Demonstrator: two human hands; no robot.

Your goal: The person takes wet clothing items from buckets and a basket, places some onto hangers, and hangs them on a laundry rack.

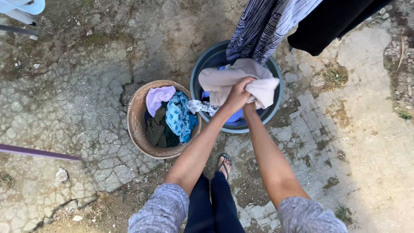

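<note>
Seen from above, over cracked concrete ground (64,108). Both hands closed on a beige garment (224,80), bunched above the dark grey plastic tub (276,103). Left hand (237,96) on top, fingers curled tight into the cloth; right hand (250,105) just beneath and mostly hidden, seemingly clamped on the same bunch, though its fingers cannot be made out. Garment gathered thick and lumpy, drooping over the tub's rim on the right: soft, limp, no stiffness at all. Probably wet, judging by how heavily the folds hang, so likely heavier than it looks and apt to drip; not fragile, not slippery. Best taken by a full fistful of gathered cloth, as now, or by a seam or hem once spread, since a loose pinch would let the weight slide out.

Under the garment, blue cloth (235,116) in the tub, and a white patterned piece (200,107) trailing over the rim towards the woven basket (136,125) just beside it. In the basket: a lilac piece (158,97), a dark green one (156,129), a light blue printed one (179,118). Above the tub, a striped garment (263,26) and a black one (332,21) hanging. A sandalled foot (223,164) below, near both containers.
</note>
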